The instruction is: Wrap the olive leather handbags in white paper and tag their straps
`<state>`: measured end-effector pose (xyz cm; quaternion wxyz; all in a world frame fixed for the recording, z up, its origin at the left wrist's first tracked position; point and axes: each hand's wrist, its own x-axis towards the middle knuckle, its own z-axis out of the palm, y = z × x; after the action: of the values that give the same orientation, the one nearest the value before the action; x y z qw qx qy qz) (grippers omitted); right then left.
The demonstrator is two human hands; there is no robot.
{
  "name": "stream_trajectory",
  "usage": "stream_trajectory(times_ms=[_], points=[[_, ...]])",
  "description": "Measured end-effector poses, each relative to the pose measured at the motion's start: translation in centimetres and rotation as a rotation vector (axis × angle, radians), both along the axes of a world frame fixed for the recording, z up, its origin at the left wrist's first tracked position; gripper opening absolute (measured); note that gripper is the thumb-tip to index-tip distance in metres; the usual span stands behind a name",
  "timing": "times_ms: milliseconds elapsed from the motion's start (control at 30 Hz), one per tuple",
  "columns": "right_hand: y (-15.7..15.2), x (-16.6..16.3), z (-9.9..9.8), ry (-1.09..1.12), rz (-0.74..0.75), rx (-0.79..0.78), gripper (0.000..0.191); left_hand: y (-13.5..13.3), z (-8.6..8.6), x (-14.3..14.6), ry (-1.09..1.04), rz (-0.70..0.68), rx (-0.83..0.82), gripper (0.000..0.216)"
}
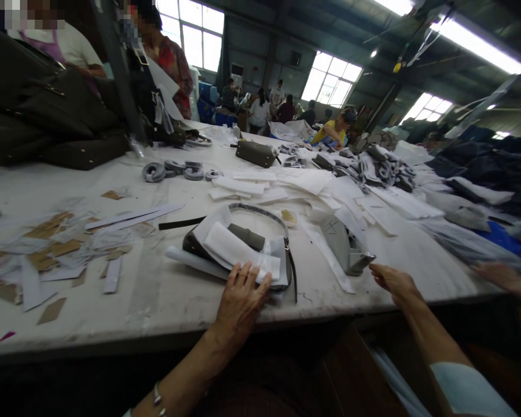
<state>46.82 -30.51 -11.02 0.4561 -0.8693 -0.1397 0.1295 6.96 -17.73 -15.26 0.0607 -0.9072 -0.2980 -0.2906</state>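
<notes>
A dark olive handbag (192, 238) lies on its side on the table in front of me, its strap (260, 208) looped behind it. White wrapping paper (230, 246) covers much of its upper side. My left hand (243, 298) rests on the bag's near edge, fingers stretched over the paper and slightly apart. To the right, my right hand (393, 282) is closed in a pinch beside the dark tip of a grey pouch-like piece (342, 243). Whatever is between those fingertips is too small to make out.
Paper and brown card scraps (54, 243) litter the left. Rolled grey straps (154, 172), another olive bag (256, 153) and white sheets (304, 180) lie farther back. Dark bags (47, 110) are heaped at far left. Another person's hand (499, 273) reaches in from the right.
</notes>
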Motion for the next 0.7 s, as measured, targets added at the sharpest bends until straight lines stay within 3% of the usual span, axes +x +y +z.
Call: stream_trajectory(times_ms=[167, 267, 367, 500, 600, 700], points=[[-2.3, -1.2, 0.9, -0.132, 0.089, -0.289, 0.013, -0.1, -0.2, 0.1, -0.013, 0.014, 0.009, 0.036], [-1.4, -4.2, 2.2, -0.207, 0.346, -0.323, 0.02, -0.1, -0.5, 0.0, -0.009, 0.002, 0.016, 0.036], [2.3, -8.9, 5.1, -0.185, 0.728, -0.194, 0.035, 0.0, -0.7, 0.0, 0.004, 0.002, 0.023, 0.035], [8.9, -15.8, 9.0, -0.043, 1.201, -0.266, 0.032, 0.0, -0.7, -0.1, 0.036, 0.005, 0.021, 0.037], [13.0, -19.7, 9.7, -0.046, 1.488, -0.434, 0.027, -0.1, -0.7, 0.0, 0.036, 0.01, 0.026, 0.039], [15.9, -21.9, 9.1, -0.185, 1.652, -0.64, 0.02, -0.2, -0.8, 0.0, 0.033, 0.011, 0.029, 0.042]])
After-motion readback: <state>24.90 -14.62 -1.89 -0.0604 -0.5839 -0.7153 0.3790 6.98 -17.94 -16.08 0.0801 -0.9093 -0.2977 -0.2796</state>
